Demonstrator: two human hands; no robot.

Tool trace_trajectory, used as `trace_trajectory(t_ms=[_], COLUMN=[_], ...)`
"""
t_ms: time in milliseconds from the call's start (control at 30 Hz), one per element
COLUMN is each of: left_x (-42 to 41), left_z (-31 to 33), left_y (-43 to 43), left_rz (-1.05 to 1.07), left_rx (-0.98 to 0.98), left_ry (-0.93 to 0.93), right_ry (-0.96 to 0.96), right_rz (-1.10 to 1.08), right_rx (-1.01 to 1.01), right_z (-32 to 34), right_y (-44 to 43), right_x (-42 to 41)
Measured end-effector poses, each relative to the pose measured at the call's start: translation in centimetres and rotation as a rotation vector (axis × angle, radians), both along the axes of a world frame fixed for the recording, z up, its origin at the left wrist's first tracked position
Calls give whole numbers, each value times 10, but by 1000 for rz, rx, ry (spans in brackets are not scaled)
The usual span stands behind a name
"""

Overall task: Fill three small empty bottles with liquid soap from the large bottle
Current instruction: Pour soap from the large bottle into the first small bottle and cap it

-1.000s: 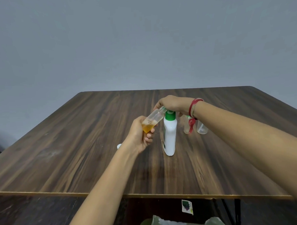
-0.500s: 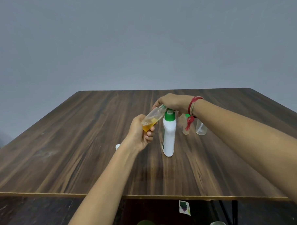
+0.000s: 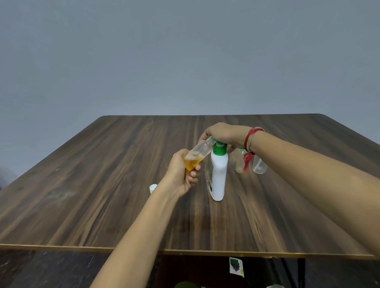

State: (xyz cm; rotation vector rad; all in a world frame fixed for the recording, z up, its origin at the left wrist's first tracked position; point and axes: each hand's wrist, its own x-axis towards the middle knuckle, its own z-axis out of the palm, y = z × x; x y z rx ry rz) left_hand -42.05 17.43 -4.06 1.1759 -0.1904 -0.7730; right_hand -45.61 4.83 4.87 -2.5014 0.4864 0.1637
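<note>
large bottle [image 3: 218,175] label unreadable | left hand [image 3: 181,172] tilts small bottle [image 3: 198,153]

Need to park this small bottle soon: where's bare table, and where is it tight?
Bare: the table's left half beyond the white cap, and the near strip before the large bottle. Tight: right of it, two small bottles under the right hand.
</note>
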Motion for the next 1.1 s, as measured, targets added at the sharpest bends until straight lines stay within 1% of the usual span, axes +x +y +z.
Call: trace_trajectory(t_ms=[100, 200, 300, 400, 567, 733, 900, 1033, 1100], left_x=[-1, 2, 1, 3, 4, 2, 2, 3, 3], left_z=[2, -1, -2, 1, -2, -2, -4, 0, -1], left_y=[-2, -2, -1, -1, 1, -1, 1, -1, 0], left_rz=[0, 26, 9, 1, 8, -10, 3, 3, 11], left_rx=[-28, -17, -26, -41, -2, -24, -6, -37, -18], left_ry=[1, 12, 16, -1, 4, 1, 4, -7, -16], right_ry=[8, 19, 34, 22, 18, -13, 23, 47, 48], right_rz=[3, 23, 39, 40, 59, 38, 82, 64, 79], right_rx=[-1, -37, -65, -44, -67, -43, -95, -74, -78], right_z=[5, 2, 5, 10, 2, 3, 5, 13, 6], right_y=[0, 3, 5, 4, 8, 4, 9, 9, 6], right_x=[0, -2, -2, -2, -4, -1, -5, -3, -2])
